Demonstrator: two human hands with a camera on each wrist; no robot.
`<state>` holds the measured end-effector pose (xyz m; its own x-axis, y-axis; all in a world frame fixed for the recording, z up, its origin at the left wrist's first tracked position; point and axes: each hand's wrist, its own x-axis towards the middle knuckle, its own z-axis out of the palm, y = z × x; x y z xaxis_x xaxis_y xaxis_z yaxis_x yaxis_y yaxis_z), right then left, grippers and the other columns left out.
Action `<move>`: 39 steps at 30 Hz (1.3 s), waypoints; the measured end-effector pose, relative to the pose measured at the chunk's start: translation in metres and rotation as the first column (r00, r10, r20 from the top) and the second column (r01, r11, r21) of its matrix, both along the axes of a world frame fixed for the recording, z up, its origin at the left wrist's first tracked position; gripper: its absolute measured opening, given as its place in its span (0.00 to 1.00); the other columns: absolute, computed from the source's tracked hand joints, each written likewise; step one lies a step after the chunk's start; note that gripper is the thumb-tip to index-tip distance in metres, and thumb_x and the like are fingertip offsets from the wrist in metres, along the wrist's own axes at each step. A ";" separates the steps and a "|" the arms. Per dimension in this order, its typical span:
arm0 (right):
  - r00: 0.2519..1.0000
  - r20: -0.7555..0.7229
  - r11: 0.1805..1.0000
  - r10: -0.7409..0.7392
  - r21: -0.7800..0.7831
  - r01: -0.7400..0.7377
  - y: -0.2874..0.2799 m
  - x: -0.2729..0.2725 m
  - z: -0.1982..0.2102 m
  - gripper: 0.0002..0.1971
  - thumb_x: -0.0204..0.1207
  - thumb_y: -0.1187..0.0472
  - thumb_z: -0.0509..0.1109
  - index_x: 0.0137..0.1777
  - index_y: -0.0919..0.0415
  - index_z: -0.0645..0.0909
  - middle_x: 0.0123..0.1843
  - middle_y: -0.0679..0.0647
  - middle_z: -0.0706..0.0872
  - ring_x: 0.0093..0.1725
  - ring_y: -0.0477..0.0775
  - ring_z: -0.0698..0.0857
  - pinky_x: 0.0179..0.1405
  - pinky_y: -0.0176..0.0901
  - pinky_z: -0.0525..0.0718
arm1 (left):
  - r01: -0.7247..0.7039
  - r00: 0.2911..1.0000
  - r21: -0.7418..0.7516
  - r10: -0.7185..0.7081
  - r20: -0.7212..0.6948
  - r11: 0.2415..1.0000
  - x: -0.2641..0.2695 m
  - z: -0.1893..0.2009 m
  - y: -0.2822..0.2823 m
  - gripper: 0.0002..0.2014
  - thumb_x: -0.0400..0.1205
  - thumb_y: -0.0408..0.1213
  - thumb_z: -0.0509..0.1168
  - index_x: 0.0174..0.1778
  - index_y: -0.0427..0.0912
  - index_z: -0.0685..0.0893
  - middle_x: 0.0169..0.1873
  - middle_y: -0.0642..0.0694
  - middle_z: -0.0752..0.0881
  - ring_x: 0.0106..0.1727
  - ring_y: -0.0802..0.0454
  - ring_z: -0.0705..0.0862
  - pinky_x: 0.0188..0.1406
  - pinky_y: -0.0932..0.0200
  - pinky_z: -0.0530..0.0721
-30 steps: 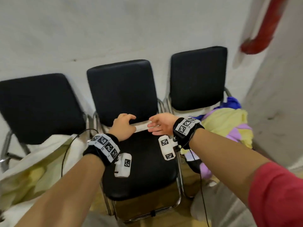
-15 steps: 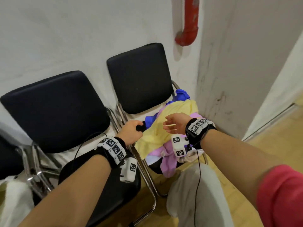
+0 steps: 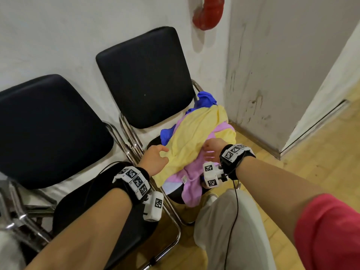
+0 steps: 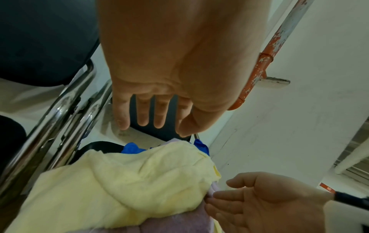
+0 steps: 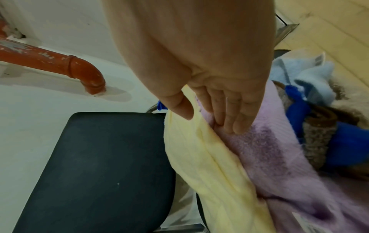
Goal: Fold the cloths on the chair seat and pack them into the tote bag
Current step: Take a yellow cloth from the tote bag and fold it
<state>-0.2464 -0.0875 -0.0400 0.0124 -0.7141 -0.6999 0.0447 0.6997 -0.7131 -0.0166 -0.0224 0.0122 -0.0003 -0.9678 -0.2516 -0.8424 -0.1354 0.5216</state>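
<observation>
A pile of cloths lies on the right chair's seat [image 3: 153, 142]. A yellow cloth [image 3: 194, 137] is on top, a lilac cloth [image 3: 191, 178] under it, a blue cloth [image 3: 206, 98] at the back. My left hand [image 3: 164, 152] hovers at the yellow cloth's [image 4: 119, 181] left edge, fingers [image 4: 142, 119] straight, holding nothing. My right hand [image 3: 208, 152] rests on the pile. Its fingers [image 5: 231, 119] lie flat on the lilac cloth [image 5: 279, 149] and its thumb sits over the yellow cloth's [image 5: 199, 157] edge. The tote bag is out of view.
The middle chair [image 3: 48, 123] stands to the left, its chrome frame [image 4: 60, 113] against the right chair. A red pipe [image 3: 208, 12] and a wall corner [image 3: 253, 84] rise behind the pile. Light blue [image 5: 311, 74] and brown [image 5: 317, 134] cloths lie lower in it. Wooden floor [image 3: 311, 162] extends right.
My view has swung right, from the middle chair to the right chair. Both hands have left the middle chair's seat back and moved onto the cloth pile.
</observation>
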 end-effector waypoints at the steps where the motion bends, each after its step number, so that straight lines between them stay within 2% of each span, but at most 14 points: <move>1: 1.000 0.001 1.000 -0.007 0.000 0.007 -0.004 0.002 -0.003 0.05 0.80 0.69 0.62 0.48 0.67 0.80 0.43 0.62 0.80 0.37 0.61 0.81 0.33 0.48 0.83 | -0.003 1.000 0.009 0.003 -0.002 1.000 0.001 -0.003 -0.002 0.21 0.80 0.32 0.65 0.71 0.46 0.81 0.74 0.43 0.75 0.60 0.49 0.83 0.52 0.60 0.78; 4: 0.996 0.024 0.996 -0.091 -0.008 0.091 -0.014 0.008 -0.011 0.05 0.81 0.68 0.62 0.45 0.67 0.78 0.38 0.59 0.79 0.33 0.58 0.80 0.37 0.49 0.80 | -0.021 0.999 0.022 0.022 -0.031 1.000 0.008 -0.010 -0.006 0.20 0.80 0.31 0.65 0.69 0.46 0.81 0.72 0.42 0.75 0.42 0.48 0.86 0.39 0.60 0.81; 6: 0.989 0.045 0.990 -0.138 -0.018 0.139 -0.019 0.014 -0.012 0.05 0.81 0.69 0.61 0.44 0.67 0.76 0.33 0.58 0.77 0.30 0.56 0.78 0.33 0.47 0.78 | -0.036 0.998 0.024 0.037 -0.051 0.999 0.014 -0.014 -0.007 0.19 0.80 0.30 0.65 0.68 0.46 0.81 0.68 0.39 0.78 0.33 0.51 0.83 0.31 0.62 0.78; 10: 0.989 0.048 0.990 -0.141 -0.022 0.142 -0.029 0.027 -0.021 0.05 0.81 0.66 0.67 0.49 0.69 0.78 0.38 0.61 0.80 0.33 0.59 0.81 0.33 0.50 0.81 | -0.051 0.995 0.038 0.054 -0.079 0.998 0.021 -0.015 -0.005 0.19 0.81 0.29 0.64 0.68 0.45 0.82 0.65 0.33 0.80 0.29 0.53 0.79 0.28 0.63 0.74; 13: 0.997 0.004 0.997 -0.078 -0.010 0.078 -0.039 0.031 -0.037 0.08 0.79 0.65 0.72 0.50 0.73 0.83 0.39 0.63 0.87 0.37 0.64 0.87 0.47 0.58 0.89 | -0.061 0.993 0.056 0.066 -0.098 0.997 0.025 -0.014 -0.004 0.18 0.80 0.29 0.64 0.65 0.47 0.82 0.50 0.39 0.82 0.28 0.53 0.78 0.29 0.61 0.75; 16: 0.998 -0.053 0.999 -0.026 -0.034 0.024 -0.028 0.035 -0.015 0.11 0.81 0.68 0.69 0.36 0.67 0.79 0.33 0.60 0.84 0.31 0.59 0.83 0.29 0.46 0.82 | -0.073 0.990 0.066 0.080 -0.115 0.995 0.030 -0.010 -0.001 0.17 0.80 0.29 0.64 0.64 0.48 0.82 0.37 0.47 0.81 0.30 0.51 0.79 0.32 0.59 0.77; 18: 0.998 -0.066 0.997 -0.023 -0.081 0.018 -0.025 0.037 -0.002 0.13 0.80 0.69 0.68 0.33 0.64 0.76 0.31 0.59 0.79 0.28 0.57 0.78 0.26 0.44 0.75 | -0.077 0.990 0.061 0.084 -0.116 0.995 0.033 -0.006 0.002 0.17 0.80 0.30 0.65 0.64 0.48 0.83 0.37 0.47 0.82 0.34 0.49 0.81 0.38 0.56 0.80; 22: 0.994 0.065 0.962 -0.092 -0.254 0.106 -0.023 0.040 0.027 0.05 0.79 0.67 0.66 0.42 0.59 0.78 0.41 0.57 0.80 0.37 0.54 0.81 0.42 0.50 0.84 | -0.076 0.990 0.032 0.079 -0.120 0.997 0.037 0.005 0.006 0.16 0.80 0.31 0.65 0.63 0.47 0.84 0.41 0.47 0.83 0.38 0.49 0.82 0.45 0.53 0.84; 25: 0.986 0.149 0.927 -0.071 -0.355 0.121 -0.026 0.047 0.053 0.07 0.80 0.66 0.64 0.44 0.53 0.76 0.44 0.51 0.79 0.40 0.48 0.81 0.55 0.51 0.85 | -0.059 0.991 -0.005 0.058 -0.121 0.998 0.038 0.015 0.010 0.18 0.81 0.32 0.66 0.66 0.47 0.84 0.49 0.50 0.82 0.46 0.51 0.84 0.52 0.56 0.83; 28: 0.969 0.237 0.907 -0.074 -0.388 0.165 -0.025 0.057 0.077 0.03 0.77 0.65 0.65 0.46 0.57 0.78 0.44 0.54 0.82 0.42 0.51 0.84 0.49 0.51 0.87 | -0.084 0.981 -0.023 0.079 -0.177 0.996 0.039 0.025 0.014 0.18 0.81 0.31 0.65 0.66 0.48 0.83 0.52 0.53 0.83 0.57 0.51 0.84 0.60 0.56 0.83; 30: 0.942 0.329 0.910 -0.073 -0.364 0.198 -0.018 0.063 0.095 0.08 0.72 0.62 0.67 0.51 0.60 0.80 0.45 0.56 0.85 0.46 0.55 0.85 0.46 0.52 0.87 | -0.105 0.970 -0.045 0.092 -0.226 0.993 0.041 0.031 0.017 0.19 0.81 0.29 0.65 0.67 0.46 0.83 0.58 0.52 0.82 0.66 0.54 0.79 0.68 0.56 0.78; 33: 0.899 0.434 0.908 -0.053 -0.353 0.224 -0.013 0.074 0.116 0.14 0.75 0.62 0.65 0.58 0.65 0.79 0.49 0.59 0.86 0.51 0.57 0.85 0.53 0.53 0.85 | -0.147 0.948 -0.094 0.113 -0.297 0.985 0.045 0.043 0.021 0.21 0.81 0.27 0.65 0.70 0.42 0.82 0.62 0.49 0.82 0.67 0.55 0.78 0.67 0.60 0.75; 36: 0.850 0.525 0.896 0.041 -0.396 0.202 -0.002 0.092 0.142 0.09 0.77 0.64 0.61 0.53 0.65 0.80 0.42 0.58 0.84 0.46 0.57 0.83 0.54 0.52 0.84 | -0.218 0.907 -0.138 0.149 -0.395 0.966 0.053 0.055 0.023 0.21 0.81 0.25 0.64 0.70 0.41 0.82 0.62 0.48 0.83 0.64 0.53 0.81 0.62 0.64 0.76; 39: 0.810 0.575 0.877 0.114 -0.442 0.191 0.008 0.109 0.163 0.12 0.70 0.64 0.64 0.51 0.65 0.81 0.45 0.61 0.84 0.48 0.60 0.84 0.61 0.56 0.82 | -0.304 0.863 -0.188 0.187 -0.469 0.934 0.066 0.067 0.028 0.20 0.81 0.28 0.65 0.70 0.41 0.82 0.62 0.48 0.84 0.63 0.54 0.82 0.60 0.63 0.80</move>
